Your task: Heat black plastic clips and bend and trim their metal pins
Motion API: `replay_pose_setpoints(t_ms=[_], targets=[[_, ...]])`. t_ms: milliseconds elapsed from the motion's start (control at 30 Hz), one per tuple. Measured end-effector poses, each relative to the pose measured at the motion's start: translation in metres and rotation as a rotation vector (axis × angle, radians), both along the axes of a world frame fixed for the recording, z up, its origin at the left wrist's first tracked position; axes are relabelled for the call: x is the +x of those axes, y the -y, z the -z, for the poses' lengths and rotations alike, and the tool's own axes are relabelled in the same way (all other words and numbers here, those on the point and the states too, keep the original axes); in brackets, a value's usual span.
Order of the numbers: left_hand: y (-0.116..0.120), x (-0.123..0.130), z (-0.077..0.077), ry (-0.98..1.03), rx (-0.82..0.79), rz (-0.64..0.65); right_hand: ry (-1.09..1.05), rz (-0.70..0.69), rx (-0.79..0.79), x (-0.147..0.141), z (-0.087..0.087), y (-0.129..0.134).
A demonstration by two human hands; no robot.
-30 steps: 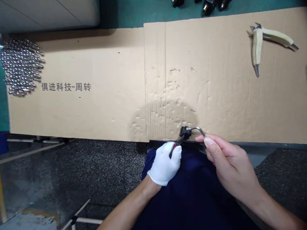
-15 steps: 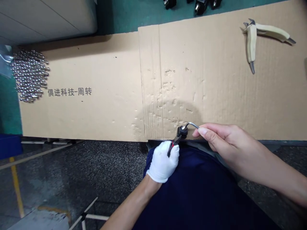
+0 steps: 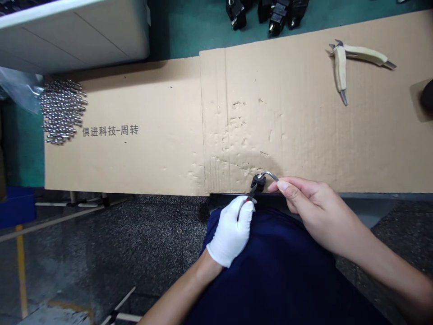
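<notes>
My left hand [image 3: 232,230], in a white glove, is closed around a small dark tool with a bit of red, probably pliers [image 3: 251,195]. The tool's jaws meet a small black part [image 3: 258,182] at the front edge of the cardboard [image 3: 162,158]. My bare right hand [image 3: 304,198] pinches a thin, bent metal rod [image 3: 270,174]. The rod's curved end touches the top of the black part, where a shiny metal bit shows.
Cutters with cream handles [image 3: 340,67] lie open at the right. Many shiny metal pins [image 3: 64,110] are piled at the left beside a plastic bag [image 3: 22,88]. A grey bin [image 3: 77,36] and several black parts [image 3: 279,18] stand at the back.
The camera view has shifted, bringing more of the bin, the black parts at the back and a dark object at the right edge into view. Both hands keep their grips.
</notes>
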State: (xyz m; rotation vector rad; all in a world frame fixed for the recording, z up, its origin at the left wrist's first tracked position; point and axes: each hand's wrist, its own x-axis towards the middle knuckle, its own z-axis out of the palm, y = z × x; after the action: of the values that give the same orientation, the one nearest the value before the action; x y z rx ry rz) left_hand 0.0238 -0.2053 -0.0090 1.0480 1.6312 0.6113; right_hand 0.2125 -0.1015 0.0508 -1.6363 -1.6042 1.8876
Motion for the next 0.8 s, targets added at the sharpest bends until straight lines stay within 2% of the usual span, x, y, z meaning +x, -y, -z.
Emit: replay_pose_setpoints(t_ms=[400,600,800], targets=[[-0.006,0.008,0.001,-0.100,0.036,0.040,-0.005,0.083,-0.031,0.002,0.006,0.010],[-0.008,0.007,0.010,-0.254,0.101,0.113,0.073,-0.056,0.075,0.008,-0.003,-0.005],[-0.006,0.007,0.013,-0.344,0.114,0.145,0.118,-0.222,0.108,0.010,-0.008,-0.024]])
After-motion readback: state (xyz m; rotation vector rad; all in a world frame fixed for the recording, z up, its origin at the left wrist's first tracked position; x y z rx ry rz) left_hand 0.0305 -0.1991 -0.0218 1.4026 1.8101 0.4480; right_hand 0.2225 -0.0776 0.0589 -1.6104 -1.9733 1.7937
